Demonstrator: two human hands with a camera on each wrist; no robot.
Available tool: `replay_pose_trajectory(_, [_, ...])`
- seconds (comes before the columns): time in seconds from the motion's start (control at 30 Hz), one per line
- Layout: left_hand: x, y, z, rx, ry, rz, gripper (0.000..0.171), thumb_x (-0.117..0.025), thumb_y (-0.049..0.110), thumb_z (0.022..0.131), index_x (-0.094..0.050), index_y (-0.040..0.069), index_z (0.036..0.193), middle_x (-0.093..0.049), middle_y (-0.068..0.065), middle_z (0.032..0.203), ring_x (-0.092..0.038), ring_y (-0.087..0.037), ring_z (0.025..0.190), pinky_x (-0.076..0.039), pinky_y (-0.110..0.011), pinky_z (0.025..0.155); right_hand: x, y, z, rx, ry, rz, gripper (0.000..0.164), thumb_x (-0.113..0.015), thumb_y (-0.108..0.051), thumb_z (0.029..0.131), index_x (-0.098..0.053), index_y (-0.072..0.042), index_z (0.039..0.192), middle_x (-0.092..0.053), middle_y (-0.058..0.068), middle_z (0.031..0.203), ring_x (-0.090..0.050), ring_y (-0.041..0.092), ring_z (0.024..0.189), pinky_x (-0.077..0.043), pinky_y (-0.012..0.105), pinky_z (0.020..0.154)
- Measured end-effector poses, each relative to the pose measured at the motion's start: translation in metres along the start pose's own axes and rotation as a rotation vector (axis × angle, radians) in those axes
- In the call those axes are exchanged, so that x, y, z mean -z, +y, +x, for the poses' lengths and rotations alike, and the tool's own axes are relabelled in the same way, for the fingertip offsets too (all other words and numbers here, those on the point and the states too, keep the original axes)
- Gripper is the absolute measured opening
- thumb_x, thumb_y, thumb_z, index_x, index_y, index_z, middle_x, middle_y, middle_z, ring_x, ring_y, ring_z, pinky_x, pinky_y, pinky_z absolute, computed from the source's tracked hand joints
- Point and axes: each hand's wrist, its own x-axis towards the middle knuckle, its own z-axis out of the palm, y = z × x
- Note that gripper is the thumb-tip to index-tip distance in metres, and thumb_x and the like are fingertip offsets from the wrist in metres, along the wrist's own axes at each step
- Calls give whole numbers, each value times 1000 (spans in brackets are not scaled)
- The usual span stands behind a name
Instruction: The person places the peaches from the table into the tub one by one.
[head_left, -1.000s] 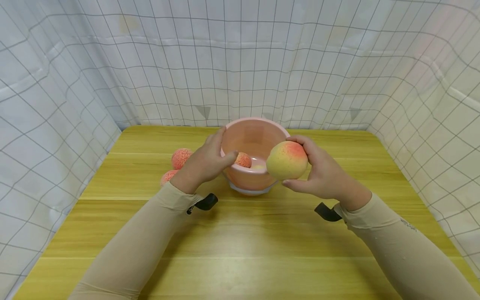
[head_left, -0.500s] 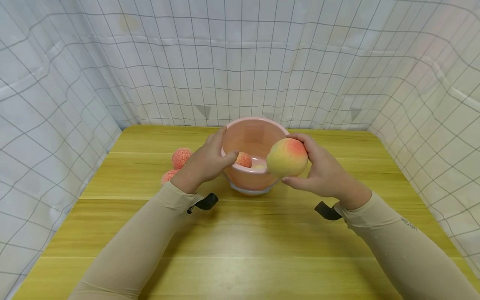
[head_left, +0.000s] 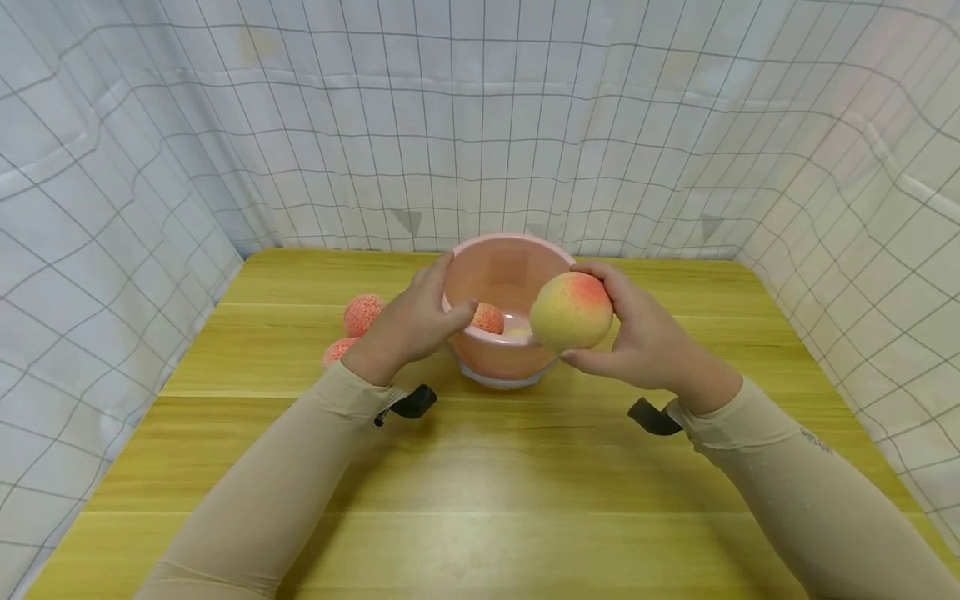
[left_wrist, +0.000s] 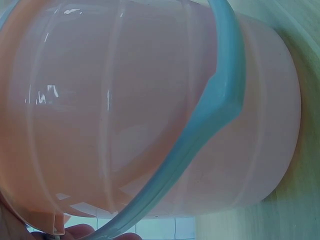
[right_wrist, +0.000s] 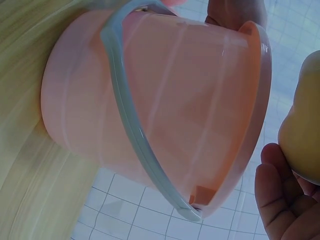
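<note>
A pink bucket (head_left: pixel 501 360) stands upright on the table, its pale blue handle (left_wrist: pixel 220 100) lowered along the near side. My left hand (head_left: pixel 405 329) grips the bucket's left rim, with the thumb over the edge. In my right hand (head_left: pixel 648 346) is a yellow peach (head_left: pixel 572 312) with a red blush, pinched between thumb and fingers. It is held up at the right side of the rim and overlaps the bucket in the head view. Inside the bucket lies a red, rough-skinned ball (head_left: pixel 489 318); a yellowish patch shows beside it.
Two rough red balls, one farther back (head_left: pixel 363 313) and one nearer (head_left: pixel 340 351), lie on the wooden table (head_left: pixel 465 483) left of the bucket, partly behind my left hand. White grid-patterned curtain (head_left: pixel 510 125) encloses the table at the back and both sides.
The peach and my right hand have risen very slightly and shifted a touch left. My left hand and the bucket have stayed in place.
</note>
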Motion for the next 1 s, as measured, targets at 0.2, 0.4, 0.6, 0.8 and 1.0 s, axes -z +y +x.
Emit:
replay_pose_trajectory(0.2, [0, 0, 0, 2, -1, -9, 95, -52, 61, 96, -7, 24, 172, -30, -13, 170, -52, -30, 137, -48, -61, 108, 0, 0, 2, 11, 0, -2, 88, -92, -7, 77, -44, -6, 151, -60, 5, 138, -62, 15, 114, -51, 22, 100])
replay_pose_trajectory(0.4, [0, 0, 1, -2, -3, -7, 96, -51, 61, 96, -7, 20, 172, -29, -13, 170, -51, -30, 139, -48, -61, 109, 0, -1, 7, -2, -3, -10, 87, -91, -9, 78, -44, -6, 150, -61, 4, 137, -62, 15, 113, -51, 23, 100])
replay_pose_trajectory(0.6, [0, 0, 0, -8, -1, -9, 96, -52, 60, 96, -7, 20, 172, -29, -14, 170, -51, -31, 139, -49, -61, 108, -3, 0, 15, -24, -5, -19, 85, -91, -11, 79, -44, -8, 150, -61, 3, 136, -63, 15, 112, -52, 25, 100])
replay_pose_trajectory(0.8, [0, -1, 1, -7, -5, -6, 96, -51, 60, 97, -6, 21, 172, -27, -12, 172, -50, -31, 142, -48, -61, 110, -7, 1, 23, -51, 2, -30, 87, -91, -14, 80, -42, -8, 152, -61, 4, 137, -65, 16, 112, -54, 32, 99])
replay_pose_trajectory(1.0, [0, 0, 0, -4, -3, -27, 95, -53, 58, 96, -7, 24, 172, -28, -11, 171, -49, -29, 141, -47, -60, 110, -10, 3, 31, -90, 14, -27, 86, -90, -18, 82, -41, -10, 153, -61, 5, 139, -67, 19, 112, -54, 44, 99])
